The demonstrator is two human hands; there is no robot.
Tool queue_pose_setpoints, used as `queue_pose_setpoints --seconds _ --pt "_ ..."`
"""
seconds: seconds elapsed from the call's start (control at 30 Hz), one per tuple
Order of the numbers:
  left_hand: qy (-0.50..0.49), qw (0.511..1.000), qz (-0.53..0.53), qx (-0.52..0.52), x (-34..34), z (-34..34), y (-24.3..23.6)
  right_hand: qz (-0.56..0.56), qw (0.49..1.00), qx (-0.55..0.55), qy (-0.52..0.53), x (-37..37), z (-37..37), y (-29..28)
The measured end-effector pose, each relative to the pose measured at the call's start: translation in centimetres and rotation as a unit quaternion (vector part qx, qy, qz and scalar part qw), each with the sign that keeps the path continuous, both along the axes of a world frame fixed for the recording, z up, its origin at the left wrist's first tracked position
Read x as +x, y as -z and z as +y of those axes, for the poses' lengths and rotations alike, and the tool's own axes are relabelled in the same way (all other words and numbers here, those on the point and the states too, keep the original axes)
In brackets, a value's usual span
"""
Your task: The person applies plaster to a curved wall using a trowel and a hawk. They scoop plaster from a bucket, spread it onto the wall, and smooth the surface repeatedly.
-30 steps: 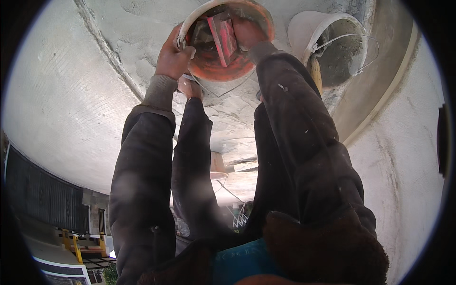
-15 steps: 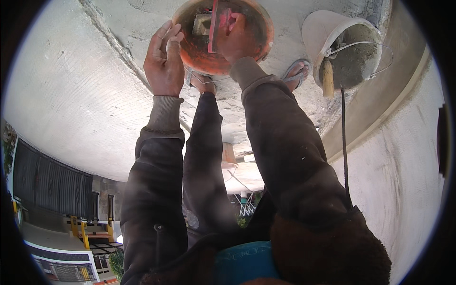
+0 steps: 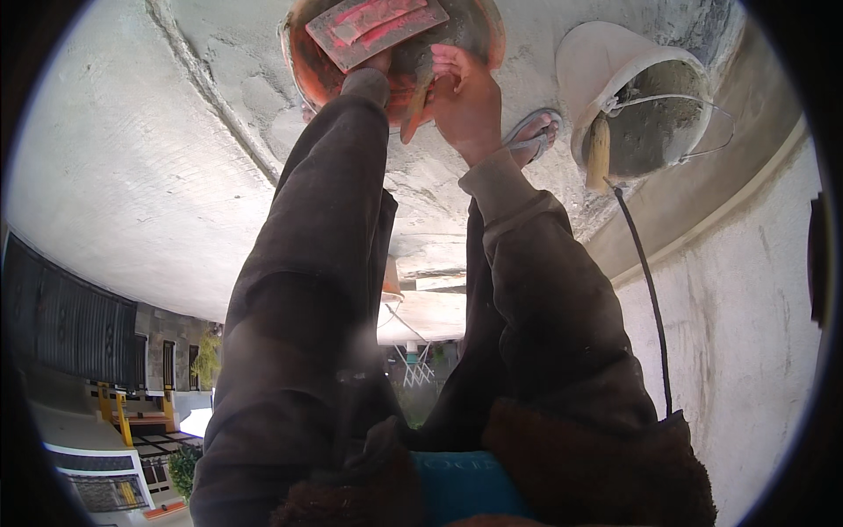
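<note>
Pink plastering float sat over the orange bucket, the left hand beneath, its fingers hidden; the right hand's fingers curled beside a brown handle, hold unclear. Weak support could have dropped the float.

Down at the near edge, right in the middle, a blue shirt is showing a short row of faint, pale lettering along its upper part! Brown fleece edges of the jacket are framing it left and right, and the letters are staying too dim for reading securely.
</note>
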State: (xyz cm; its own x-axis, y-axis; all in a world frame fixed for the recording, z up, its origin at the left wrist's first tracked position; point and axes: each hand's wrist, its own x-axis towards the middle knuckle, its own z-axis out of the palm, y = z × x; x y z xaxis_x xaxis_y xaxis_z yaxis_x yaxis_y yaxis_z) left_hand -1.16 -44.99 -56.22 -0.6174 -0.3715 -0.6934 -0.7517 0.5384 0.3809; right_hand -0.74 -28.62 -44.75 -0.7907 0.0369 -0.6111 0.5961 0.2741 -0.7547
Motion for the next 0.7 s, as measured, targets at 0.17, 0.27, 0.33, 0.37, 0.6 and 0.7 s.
queue_pose_setpoints --seconds 0.17,0.27,0.33,0.37,0.6,0.7 --pt "-0.031 0.999 -0.015 0.028 -1.2 1.3 -3.6 0.238 0.932 0.270 0.035 -2.5 -2.0 11.2" --pt "-0.109 0.990 0.013 0.089 -1.2 2.2 -7.8 -0.012 0.988 0.124 0.087 -2.8 -1.0 12.4" --pt "-0.069 0.989 0.094 0.094 -1.1 1.4 -12.1 -0.195 0.967 -0.075 0.144 -3.3 -1.3 10.3" --pt "-0.032 0.986 0.135 0.092 -0.4 0.8 -13.4 -0.228 0.941 -0.156 0.196 -2.8 -1.3 9.2" --pt "-0.209 0.894 0.158 0.363 2.0 -3.8 -15.4 -0.043 0.991 -0.050 0.116 -2.2 -0.5 -0.5" --pt "-0.106 0.923 0.221 0.297 0.6 -4.5 -17.7 0.113 0.980 -0.070 0.147 -4.8 -2.5 -5.2"
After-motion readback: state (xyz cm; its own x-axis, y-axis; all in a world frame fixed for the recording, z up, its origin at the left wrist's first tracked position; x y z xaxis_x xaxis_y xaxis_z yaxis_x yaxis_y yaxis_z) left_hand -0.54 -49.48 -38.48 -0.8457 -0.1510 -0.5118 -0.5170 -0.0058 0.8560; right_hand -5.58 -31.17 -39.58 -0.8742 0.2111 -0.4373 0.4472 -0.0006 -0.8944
